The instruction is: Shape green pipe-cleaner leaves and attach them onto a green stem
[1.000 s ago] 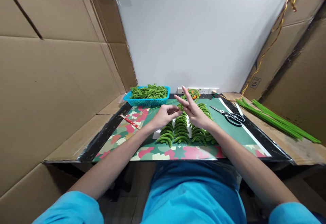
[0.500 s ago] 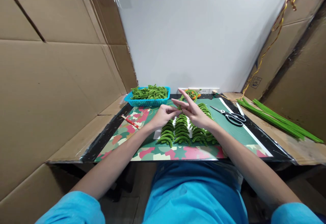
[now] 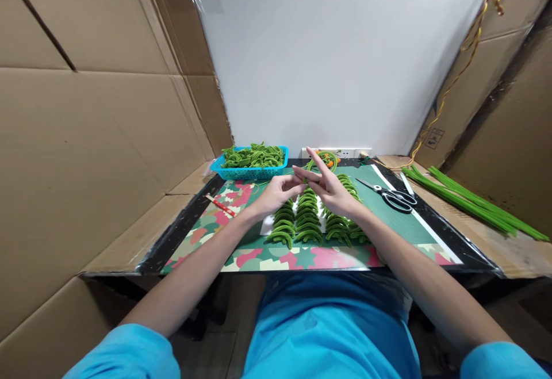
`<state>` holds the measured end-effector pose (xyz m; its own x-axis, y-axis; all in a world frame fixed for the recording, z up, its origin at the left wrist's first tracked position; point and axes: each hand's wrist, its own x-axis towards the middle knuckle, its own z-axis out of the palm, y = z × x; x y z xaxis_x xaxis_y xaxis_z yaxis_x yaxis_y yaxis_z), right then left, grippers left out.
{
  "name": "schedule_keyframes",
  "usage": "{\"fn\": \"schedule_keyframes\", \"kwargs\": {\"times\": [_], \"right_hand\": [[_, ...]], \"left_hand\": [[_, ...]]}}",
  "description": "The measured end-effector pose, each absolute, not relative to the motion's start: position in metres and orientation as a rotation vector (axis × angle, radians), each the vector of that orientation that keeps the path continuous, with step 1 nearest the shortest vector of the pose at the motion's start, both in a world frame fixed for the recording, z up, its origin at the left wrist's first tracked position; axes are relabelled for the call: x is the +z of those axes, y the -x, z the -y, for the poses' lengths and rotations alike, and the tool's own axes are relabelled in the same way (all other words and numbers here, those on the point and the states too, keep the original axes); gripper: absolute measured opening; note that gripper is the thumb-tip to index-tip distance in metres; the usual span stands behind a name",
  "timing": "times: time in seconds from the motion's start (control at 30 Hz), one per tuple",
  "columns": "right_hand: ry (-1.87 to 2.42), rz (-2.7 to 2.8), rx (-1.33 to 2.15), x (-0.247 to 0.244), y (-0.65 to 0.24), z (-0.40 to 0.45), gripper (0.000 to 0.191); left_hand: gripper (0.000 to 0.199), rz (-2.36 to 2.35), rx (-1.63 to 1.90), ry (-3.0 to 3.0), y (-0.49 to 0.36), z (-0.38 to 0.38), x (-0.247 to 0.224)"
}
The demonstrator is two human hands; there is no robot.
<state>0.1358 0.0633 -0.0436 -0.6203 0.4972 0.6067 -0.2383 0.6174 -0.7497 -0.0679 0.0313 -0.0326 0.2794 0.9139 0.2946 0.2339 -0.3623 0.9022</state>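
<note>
My left hand [image 3: 280, 193] and my right hand [image 3: 331, 191] meet above the middle of the table, fingertips pinched together. Between them is a small piece of green pipe cleaner [image 3: 306, 182], mostly covered by the fingers. The right index finger points up and away from the pinch. Just below the hands, curved green pipe cleaner pieces [image 3: 309, 218] lie in several neat rows on white paper [image 3: 267, 226]. Behind the right hand a green loop [image 3: 334, 160] shows beside small orange bits [image 3: 330, 159], partly hidden.
A blue basket [image 3: 254, 173] heaped with green pipe cleaner pieces stands back left. Black-handled scissors [image 3: 397, 199] lie right on the green mat [image 3: 388, 226], near a slim white tool [image 3: 406, 184]. A red strip-like object [image 3: 221, 205] lies left; long green pipe cleaners [image 3: 474, 203] lie far right.
Both hands stay pinched at nearly the same spot. The right hand and its raised index finger have shifted very slightly to the right.
</note>
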Motion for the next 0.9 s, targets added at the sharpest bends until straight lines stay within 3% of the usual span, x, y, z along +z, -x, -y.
{"fn": "schedule_keyframes", "kwargs": {"times": [0.4,0.9], "right_hand": [[0.206,2.035,0.951,-0.047,-0.137,-0.062,0.078],[0.201,1.933,1.099,-0.047,-0.136,-0.064,0.077]], "left_hand": [[0.052,-1.089,1.157,-1.727,0.073,-0.027,-0.026],[0.046,-1.085,1.101,-1.703,0.068,-0.022,-0.021]]}}
